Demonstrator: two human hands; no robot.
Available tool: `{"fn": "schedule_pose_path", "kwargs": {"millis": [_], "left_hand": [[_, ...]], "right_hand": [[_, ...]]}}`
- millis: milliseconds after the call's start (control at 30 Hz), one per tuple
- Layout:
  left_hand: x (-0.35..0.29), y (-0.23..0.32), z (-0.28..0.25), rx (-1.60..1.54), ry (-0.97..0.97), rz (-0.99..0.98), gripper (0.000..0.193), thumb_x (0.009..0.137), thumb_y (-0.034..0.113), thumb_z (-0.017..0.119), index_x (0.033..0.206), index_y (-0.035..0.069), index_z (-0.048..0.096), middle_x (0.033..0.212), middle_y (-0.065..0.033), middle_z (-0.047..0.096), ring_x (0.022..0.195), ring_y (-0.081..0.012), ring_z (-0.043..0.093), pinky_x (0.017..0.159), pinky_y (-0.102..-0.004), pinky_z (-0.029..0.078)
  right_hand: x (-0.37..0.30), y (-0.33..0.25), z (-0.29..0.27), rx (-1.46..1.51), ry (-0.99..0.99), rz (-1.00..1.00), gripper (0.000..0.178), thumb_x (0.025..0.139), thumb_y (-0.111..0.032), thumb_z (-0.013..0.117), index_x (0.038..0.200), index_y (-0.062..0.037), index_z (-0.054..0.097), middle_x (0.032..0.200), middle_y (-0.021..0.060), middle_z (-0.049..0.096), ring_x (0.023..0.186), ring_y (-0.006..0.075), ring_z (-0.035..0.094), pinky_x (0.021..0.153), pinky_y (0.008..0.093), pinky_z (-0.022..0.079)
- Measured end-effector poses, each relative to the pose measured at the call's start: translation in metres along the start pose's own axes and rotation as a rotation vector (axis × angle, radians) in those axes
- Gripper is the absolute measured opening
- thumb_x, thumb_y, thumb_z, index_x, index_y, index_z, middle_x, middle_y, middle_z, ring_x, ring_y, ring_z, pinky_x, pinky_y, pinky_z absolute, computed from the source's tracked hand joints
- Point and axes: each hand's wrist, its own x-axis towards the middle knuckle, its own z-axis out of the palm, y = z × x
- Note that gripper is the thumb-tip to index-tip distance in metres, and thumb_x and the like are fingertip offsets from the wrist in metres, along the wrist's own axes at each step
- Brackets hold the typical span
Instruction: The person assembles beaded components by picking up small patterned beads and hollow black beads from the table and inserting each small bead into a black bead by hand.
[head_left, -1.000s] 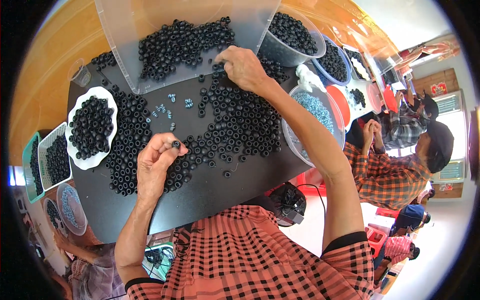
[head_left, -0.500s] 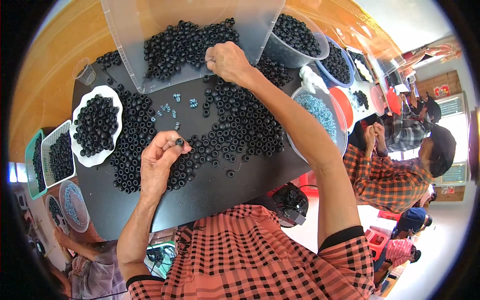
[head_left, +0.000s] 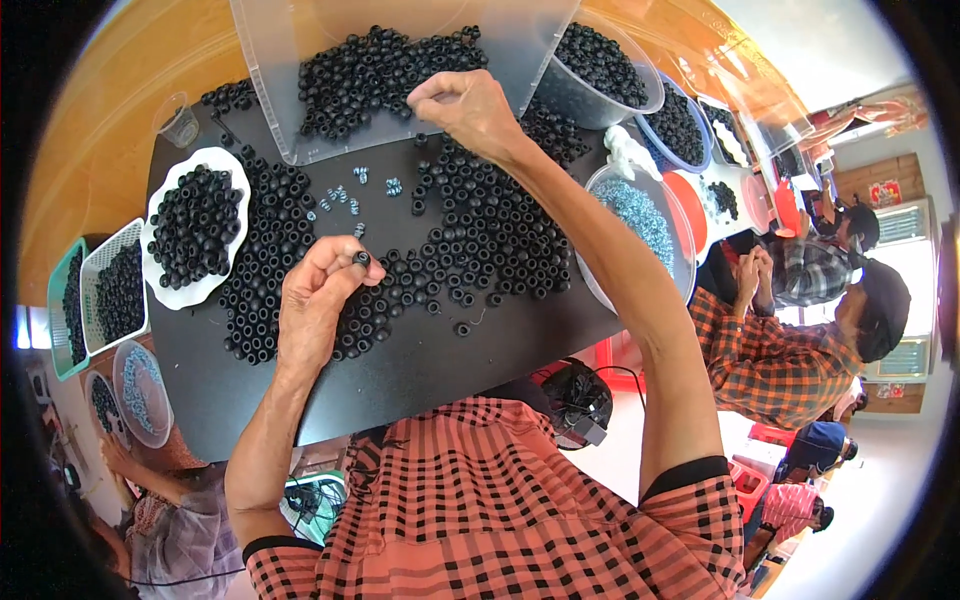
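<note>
- Black rings (head_left: 480, 240), small and hollow, lie heaped over the dark table (head_left: 420, 370) in two broad drifts, one left of centre and one right of centre.
- One single black ring (head_left: 361, 259) sits pinched between thumb and fingertips of the left hand (head_left: 318, 300), held just above the left drift; the other fingers of that hand are curled in close together.
- The right hand (head_left: 468, 108) is stretched far forward, fingers bunched into a loose pinch right at the front lip of a clear plastic bin (head_left: 270, 90); whether anything sits between those fingertips I cannot tell.
- That bin is tilted toward the person and holds a further heap of the same rings, some spilling at its edge.
- A few small pale blue pieces (head_left: 345, 195) are scattered on the bare table between the two drifts, apart from both hands.
- On the left, a white scalloped plate (head_left: 165, 285) carries a mound of rings, and beyond it a green basket (head_left: 60, 300) holds more.
- A small clear cup (head_left: 180, 122) stands near the far left corner of the table.
- On the right, a clear bowl (head_left: 684, 262) of pale blue pieces stands just beside the right forearm, with another bowl of rings (head_left: 640, 95) further back.
- Another person in a checked orange shirt (head_left: 770, 360) sits at the right.
</note>
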Motion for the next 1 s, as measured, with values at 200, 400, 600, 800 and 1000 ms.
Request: {"fn": "schedule_pose_path", "kwargs": {"millis": [200,400,600,800,1000], "left_hand": [[0.003,0.009,0.0,-0.081,0.023,0.025,0.011,0.091,0.003,0.051,0.099,0.002,0.059,0.088,-0.0046,0.063,0.084,-0.0103,0.057,0.083,-0.0259,0.045],[0.002,0.012,-0.003,-0.066,0.036,0.045,0.011,0.091,0.003,0.052,0.099,0.002,0.059,0.088,-0.0049,0.063,0.084,-0.0109,0.057,0.083,-0.0261,0.045],[0.002,0.01,-0.001,-0.07,0.05,0.016,0.012,0.09,0.003,0.053,0.1,0.002,0.059,0.088,-0.0054,0.064,0.083,-0.011,0.057,0.082,-0.0261,0.045],[0.003,0.012,-0.001,-0.062,0.045,0.029,0.012,0.09,0.003,0.052,0.1,0.002,0.059,0.088,-0.0054,0.064,0.083,-0.0112,0.057,0.082,-0.026,0.045],[0.004,0.01,-0.005,-0.051,0.046,0.04,0.012,0.091,0.004,0.051,0.1,0.001,0.059,0.089,-0.0051,0.063,0.084,-0.0107,0.057,0.083,-0.0262,0.045]], "right_hand": [[-0.032,-0.01,0.024,-0.073,-0.108,-0.314,0.012,0.073,-0.006,0.065,0.083,0.0014,0.066,0.08,0.0094,0.063,0.065,0.0169,0.064,0.061,0.029,0.051],[-0.065,-0.017,0.031,-0.117,-0.194,-0.392,0.012,0.07,-0.001,0.066,0.081,0.0023,0.062,0.083,0.0121,0.061,0.065,0.0197,0.063,0.061,0.031,0.051],[-0.078,-0.008,0.032,-0.121,-0.195,-0.454,0.01,0.074,-0.001,0.067,0.083,0.0012,0.063,0.084,0.0098,0.061,0.065,0.0193,0.062,0.06,0.0309,0.05],[-0.081,-0.015,0.015,-0.163,-0.228,-0.424,0.011,0.076,-0.005,0.066,0.086,-0.0032,0.065,0.079,0.0083,0.063,0.067,0.0216,0.06,0.061,0.0328,0.048],[-0.089,-0.02,0.035,-0.506,-0.28,-0.58,0.017,0.073,-0.015,0.068,0.088,-0.0077,0.066,0.082,0.0052,0.059,0.08,0.0228,0.056,0.071,0.0383,0.039]]}}
